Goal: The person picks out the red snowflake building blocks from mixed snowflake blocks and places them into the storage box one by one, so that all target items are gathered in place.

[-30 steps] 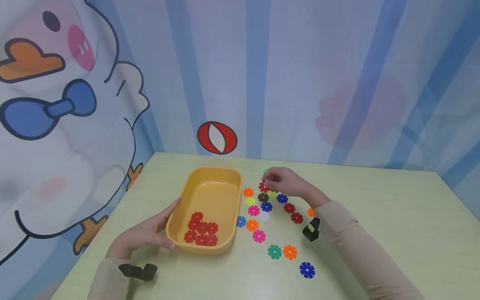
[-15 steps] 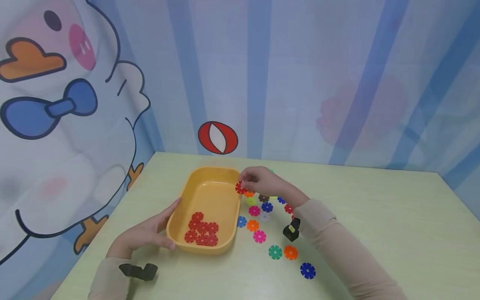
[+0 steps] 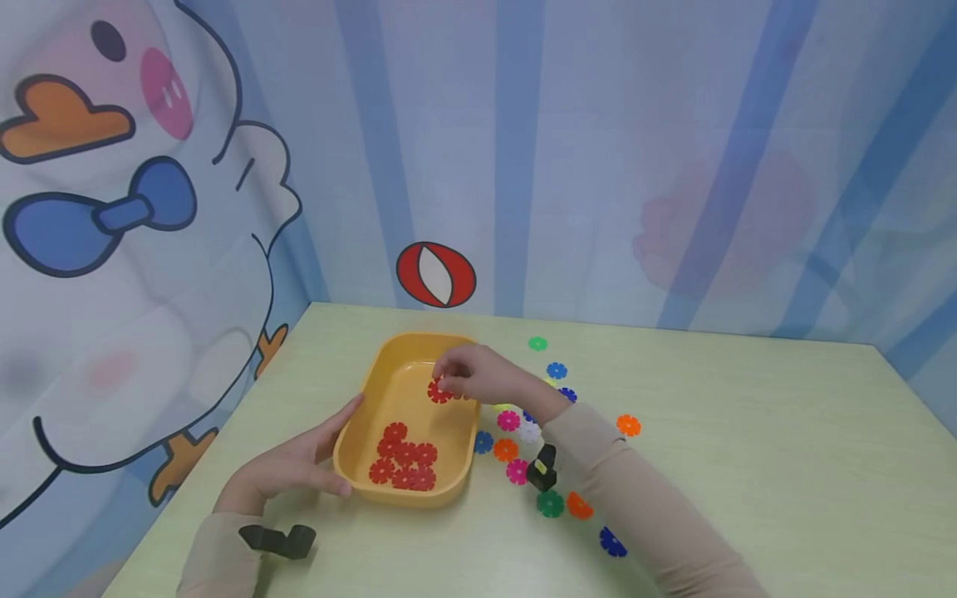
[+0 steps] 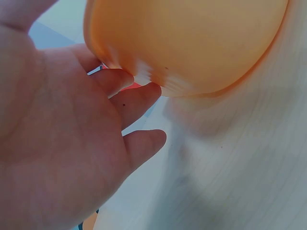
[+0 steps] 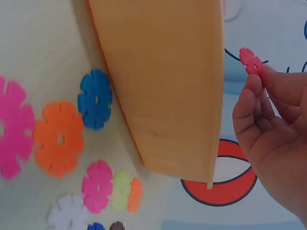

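Note:
My left hand (image 3: 292,465) holds the near left corner of a yellow plastic tray (image 3: 345,465), thumb and fingers spread around it. In the left wrist view its fingertips touch the tray's outer wall. Several red snowflake discs (image 3: 404,453) lie inside at the tray's near end. Over the tray's far right part, my right hand (image 3: 478,374) pinches a red snowflake disc (image 3: 439,390) between thumb and fingers. The right wrist view shows that disc (image 5: 250,60) above rim level, tilted; the tray's side wall (image 5: 163,86) is beside the hand.
Right of the tray, loose snowflake discs lie on the table (image 3: 748,432), including blue (image 3: 483,442), orange (image 3: 506,450), dark green (image 3: 550,504) and light green (image 3: 537,343) ones. My right sleeve (image 3: 635,498) covers part of that area. A printed curtain (image 3: 583,166) hangs behind the table.
My right hand has moved left with the red snowflake disc, from above the loose discs across the tray's right rim to over the tray. The left hand has stayed on the tray.

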The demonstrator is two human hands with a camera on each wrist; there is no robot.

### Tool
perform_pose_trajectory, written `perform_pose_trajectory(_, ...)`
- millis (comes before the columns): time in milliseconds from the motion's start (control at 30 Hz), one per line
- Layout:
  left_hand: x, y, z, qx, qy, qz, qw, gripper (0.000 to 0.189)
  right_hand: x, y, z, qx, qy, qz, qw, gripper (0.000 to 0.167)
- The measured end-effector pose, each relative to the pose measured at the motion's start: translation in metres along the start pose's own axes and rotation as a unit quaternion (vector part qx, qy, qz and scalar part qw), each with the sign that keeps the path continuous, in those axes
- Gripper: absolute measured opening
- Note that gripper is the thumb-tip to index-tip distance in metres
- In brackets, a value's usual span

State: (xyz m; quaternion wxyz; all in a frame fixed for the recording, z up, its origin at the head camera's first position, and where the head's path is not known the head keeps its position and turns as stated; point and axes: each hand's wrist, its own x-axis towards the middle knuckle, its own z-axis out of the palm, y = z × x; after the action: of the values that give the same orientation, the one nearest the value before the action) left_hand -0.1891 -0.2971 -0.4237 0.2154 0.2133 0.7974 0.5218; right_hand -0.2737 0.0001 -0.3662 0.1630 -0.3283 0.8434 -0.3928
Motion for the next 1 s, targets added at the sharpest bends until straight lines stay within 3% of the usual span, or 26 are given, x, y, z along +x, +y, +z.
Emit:
perform_pose_trajectory(633,-0.001,0.001,-0.001,-0.011,-0.003,-0.012,0.9999,0.115,0.02,-0.005,0.032,0.031,-0.01,-0.004,0.9995,0.012)
perform_pose_trajectory(1000,-0.001,-0.001,-0.002,-0.01,-0.004,-0.012,0.9999,0.114,0.032,-0.003,0.039,0.064,-0.006,0.048,0.9967,0.012)
